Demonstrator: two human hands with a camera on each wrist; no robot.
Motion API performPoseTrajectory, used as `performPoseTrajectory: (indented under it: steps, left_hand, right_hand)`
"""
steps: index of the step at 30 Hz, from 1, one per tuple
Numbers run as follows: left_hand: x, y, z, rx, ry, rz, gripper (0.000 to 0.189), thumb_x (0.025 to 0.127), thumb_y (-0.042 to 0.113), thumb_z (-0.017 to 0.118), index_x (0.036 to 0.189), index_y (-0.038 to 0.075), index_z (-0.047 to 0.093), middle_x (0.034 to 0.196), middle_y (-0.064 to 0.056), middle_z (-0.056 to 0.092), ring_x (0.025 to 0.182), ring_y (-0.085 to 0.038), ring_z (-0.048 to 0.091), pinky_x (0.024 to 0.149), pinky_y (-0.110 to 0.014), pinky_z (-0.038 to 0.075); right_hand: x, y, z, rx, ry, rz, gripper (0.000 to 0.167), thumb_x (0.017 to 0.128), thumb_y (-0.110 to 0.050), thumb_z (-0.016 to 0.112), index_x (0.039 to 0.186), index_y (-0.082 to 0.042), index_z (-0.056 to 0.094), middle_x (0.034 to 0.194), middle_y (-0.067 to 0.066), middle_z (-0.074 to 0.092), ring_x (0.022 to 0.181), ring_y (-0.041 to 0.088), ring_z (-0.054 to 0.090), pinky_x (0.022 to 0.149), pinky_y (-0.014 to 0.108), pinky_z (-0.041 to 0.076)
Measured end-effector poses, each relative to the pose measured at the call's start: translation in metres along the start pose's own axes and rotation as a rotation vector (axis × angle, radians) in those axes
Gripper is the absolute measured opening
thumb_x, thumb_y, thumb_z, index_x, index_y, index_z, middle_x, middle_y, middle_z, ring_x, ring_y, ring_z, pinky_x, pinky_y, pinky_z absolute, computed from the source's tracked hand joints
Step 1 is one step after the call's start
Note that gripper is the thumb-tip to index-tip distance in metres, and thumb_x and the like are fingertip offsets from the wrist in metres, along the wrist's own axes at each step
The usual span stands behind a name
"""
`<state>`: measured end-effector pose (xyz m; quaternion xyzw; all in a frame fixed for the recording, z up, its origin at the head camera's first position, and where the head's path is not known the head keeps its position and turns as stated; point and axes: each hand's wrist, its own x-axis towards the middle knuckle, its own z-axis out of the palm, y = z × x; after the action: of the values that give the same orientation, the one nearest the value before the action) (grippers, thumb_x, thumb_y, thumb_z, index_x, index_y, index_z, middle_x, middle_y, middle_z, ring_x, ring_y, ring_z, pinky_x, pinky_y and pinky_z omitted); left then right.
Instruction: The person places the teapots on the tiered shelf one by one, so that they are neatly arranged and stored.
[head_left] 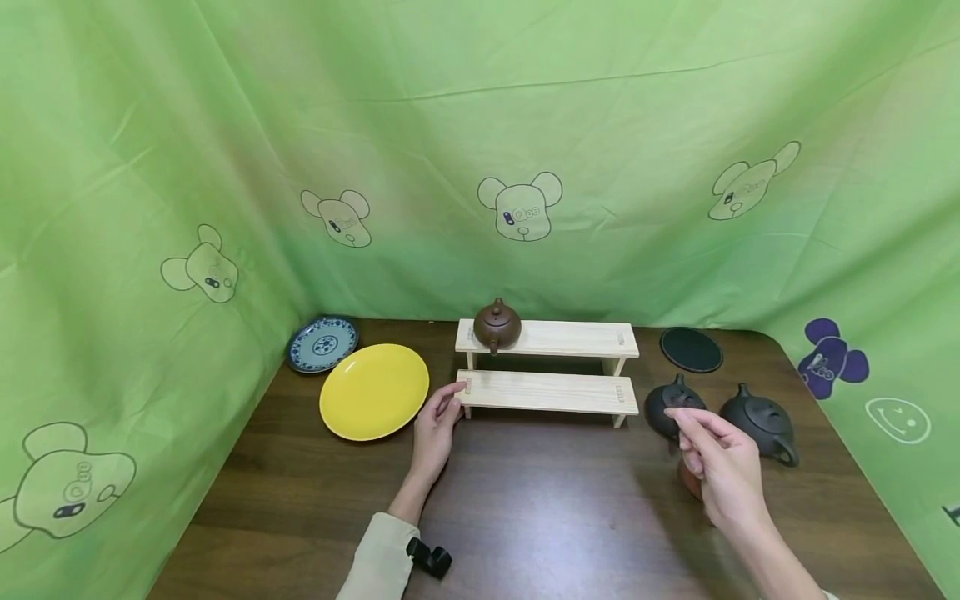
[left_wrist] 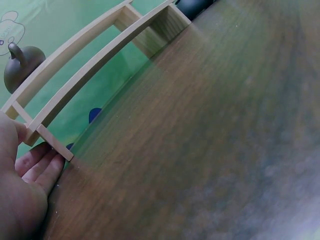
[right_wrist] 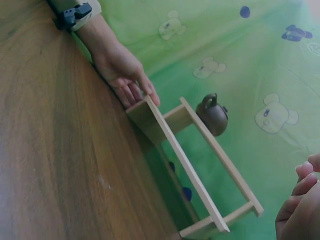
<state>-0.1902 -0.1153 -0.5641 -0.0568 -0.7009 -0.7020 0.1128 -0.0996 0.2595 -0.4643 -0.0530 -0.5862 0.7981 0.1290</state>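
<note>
A pale wooden two-tier stand (head_left: 547,392) stands mid-table, a brown teapot (head_left: 497,325) on the left of its upper tier. My left hand (head_left: 435,433) grips the left end of the lower tier; in the left wrist view its fingers curl round the board's end beside the short leg. Off to the right, my right hand (head_left: 720,467) is raised, fingers loosely bent and thumb near the index finger, with nothing visible between them. Behind it are a black teapot (head_left: 663,404), a larger black teapot (head_left: 761,421) and a reddish-brown object (head_left: 690,482), mostly hidden.
A large yellow plate (head_left: 375,392) lies left of the stand, with a blue patterned plate (head_left: 322,343) behind it. At the back right lies a dark round mat (head_left: 692,348). Green printed cloth (head_left: 420,150) encloses the wooden table (head_left: 540,500) at the back and sides.
</note>
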Motion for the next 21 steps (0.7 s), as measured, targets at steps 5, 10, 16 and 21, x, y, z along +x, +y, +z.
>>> performPoseTrajectory:
  steps: [5,10,16,21]
  left_hand:
    - [0.001,-0.007,0.0,-0.009,0.008,0.094,0.026,0.113,0.006,0.06,0.134,-0.002,0.074,0.134,-0.018,0.076,0.119,-0.009,0.07,0.097,-0.023,0.062]
    - [0.0,-0.001,0.0,0.011,0.007,0.028,0.028,0.114,0.006,0.059,0.136,-0.003,0.072,0.139,-0.019,0.074,0.123,-0.013,0.069,0.103,-0.03,0.062]
    - [0.001,0.005,0.002,0.012,0.012,-0.079,0.029,0.114,0.002,0.058,0.139,-0.002,0.071,0.143,-0.019,0.072,0.126,-0.017,0.068,0.108,-0.035,0.059]
    - [0.0,0.006,0.002,0.024,0.015,-0.075,0.029,0.114,0.0,0.057,0.139,-0.003,0.071,0.143,-0.021,0.071,0.124,-0.016,0.069,0.106,-0.032,0.06]
  right_hand:
    - [-0.008,0.0,-0.012,-0.011,0.018,-0.003,0.025,0.11,0.002,0.064,0.101,-0.006,0.086,0.068,-0.005,0.062,0.057,0.02,0.03,0.054,0.037,0.014]
    - [-0.02,0.005,-0.025,-0.025,0.039,0.023,0.026,0.11,0.002,0.064,0.102,-0.006,0.087,0.068,-0.005,0.062,0.058,0.023,0.028,0.055,0.039,0.014]
    - [-0.032,0.011,-0.038,0.005,0.071,0.004,0.029,0.109,0.008,0.061,0.102,-0.004,0.086,0.068,-0.003,0.063,0.058,0.023,0.027,0.055,0.038,0.013]
    - [-0.039,0.011,-0.049,0.001,0.071,0.023,0.029,0.11,0.006,0.061,0.103,-0.004,0.087,0.07,-0.004,0.064,0.059,0.022,0.029,0.055,0.038,0.014]
